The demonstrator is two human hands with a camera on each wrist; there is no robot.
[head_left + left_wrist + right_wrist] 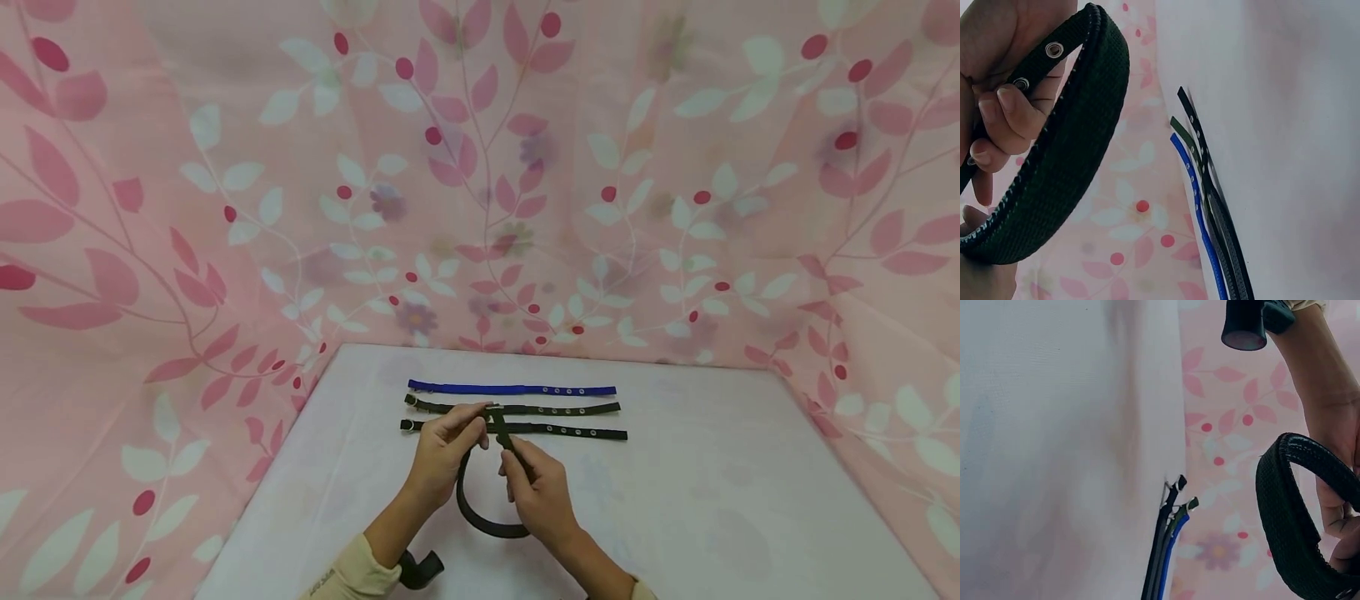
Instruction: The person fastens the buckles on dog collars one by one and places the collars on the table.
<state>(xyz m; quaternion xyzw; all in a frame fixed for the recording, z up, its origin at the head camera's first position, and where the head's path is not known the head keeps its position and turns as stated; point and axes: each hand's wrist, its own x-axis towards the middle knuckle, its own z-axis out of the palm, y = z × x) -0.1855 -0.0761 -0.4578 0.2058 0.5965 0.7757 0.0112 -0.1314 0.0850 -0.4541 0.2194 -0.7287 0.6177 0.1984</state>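
A dark green webbing collar [489, 527] with metal eyelets is bent into a loop between my two hands above the table. My left hand [438, 454] pinches one end near a small metal fitting. The strap end stands up at the middle, and my right hand [543, 492] grips it between thumb and fingers. In the left wrist view, fingers curl round the eyeleted strap [1054, 50], while the thicker padded band [1094, 125] arcs beside them. The right wrist view shows the collar loop [1279, 506] hanging next to the other hand; its buckle is too small to make out.
Three collars lie roughly parallel on the white table [712, 500] beyond my hands: a blue collar [480, 389], a green collar [600, 409] and a black collar [611, 434]. Pink floral cloth [487, 208] encloses the back and sides. A black device [422, 571] sits at the left wrist.
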